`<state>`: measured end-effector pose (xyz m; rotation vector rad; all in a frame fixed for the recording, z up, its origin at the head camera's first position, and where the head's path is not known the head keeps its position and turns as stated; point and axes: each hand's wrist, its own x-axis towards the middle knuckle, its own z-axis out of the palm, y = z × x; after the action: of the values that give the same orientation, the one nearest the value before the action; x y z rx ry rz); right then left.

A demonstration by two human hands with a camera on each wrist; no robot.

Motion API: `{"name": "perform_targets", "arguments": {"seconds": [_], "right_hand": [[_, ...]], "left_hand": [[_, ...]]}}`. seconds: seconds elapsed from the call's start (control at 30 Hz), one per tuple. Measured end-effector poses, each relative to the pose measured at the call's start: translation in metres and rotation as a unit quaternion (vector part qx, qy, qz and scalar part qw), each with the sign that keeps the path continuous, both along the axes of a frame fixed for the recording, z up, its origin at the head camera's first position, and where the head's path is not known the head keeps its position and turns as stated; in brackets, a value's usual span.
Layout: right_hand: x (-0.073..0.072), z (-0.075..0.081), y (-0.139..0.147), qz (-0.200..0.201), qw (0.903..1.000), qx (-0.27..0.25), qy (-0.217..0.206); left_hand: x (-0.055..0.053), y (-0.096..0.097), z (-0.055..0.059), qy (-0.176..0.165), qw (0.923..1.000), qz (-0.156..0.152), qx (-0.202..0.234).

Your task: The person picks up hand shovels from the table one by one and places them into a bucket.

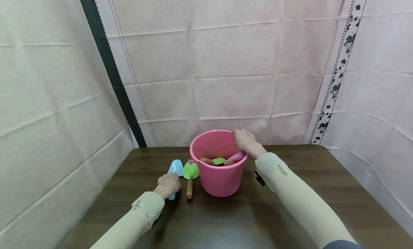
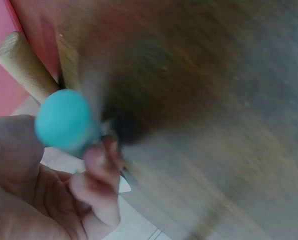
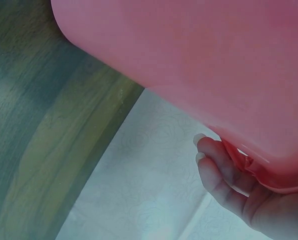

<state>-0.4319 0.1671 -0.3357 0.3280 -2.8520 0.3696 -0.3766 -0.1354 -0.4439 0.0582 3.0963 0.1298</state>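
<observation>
The person's left hand (image 1: 168,185) is gripping the handle of a blue trowel (image 1: 175,167), fingers closed round it, beside a green trowel (image 1: 190,171) that is lying on the desk (image 1: 193,224). The right hand (image 1: 246,140) is holding the rim of a pink bucket (image 1: 221,182), fingers bent, and wooden handles (image 1: 207,161) are resting inside.
</observation>
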Motion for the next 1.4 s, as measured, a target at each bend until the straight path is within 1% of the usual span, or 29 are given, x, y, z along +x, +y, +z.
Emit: {"name": "perform_targets", "arguments": {"seconds": [0.17, 0.3, 0.47, 0.7, 0.87, 1.07, 1.4], "right_hand": [[0.0, 0.0, 0.002, 0.002, 1.0, -0.001, 0.001], [-0.001, 0.0, 0.002, 0.0, 1.0, 0.0, -0.007], [-0.001, 0.002, 0.002, -0.002, 0.9999, -0.002, -0.016], [0.0, 0.004, 0.001, -0.004, 0.9997, -0.01, -0.021], [0.0, 0.003, 0.001, 0.001, 0.9998, -0.011, -0.019], [0.0, 0.003, 0.001, 0.002, 0.9998, -0.01, -0.016], [0.0, 0.003, 0.001, -0.001, 0.9997, -0.007, -0.024]], "left_hand": [[-0.003, -0.002, -0.001, 0.022, 0.9997, 0.005, 0.004], [-0.005, -0.003, -0.002, 0.027, 0.9996, 0.006, 0.004], [-0.008, -0.003, 0.001, 0.036, 0.9993, 0.007, 0.0], [-0.009, -0.005, 0.012, 0.051, 0.9987, 0.008, 0.004], [-0.009, -0.008, 0.023, 0.048, 0.9988, 0.008, 0.008], [-0.009, -0.01, 0.037, 0.059, 0.9982, 0.008, 0.0], [-0.011, -0.015, 0.05, 0.063, 0.998, 0.011, -0.002]]}}
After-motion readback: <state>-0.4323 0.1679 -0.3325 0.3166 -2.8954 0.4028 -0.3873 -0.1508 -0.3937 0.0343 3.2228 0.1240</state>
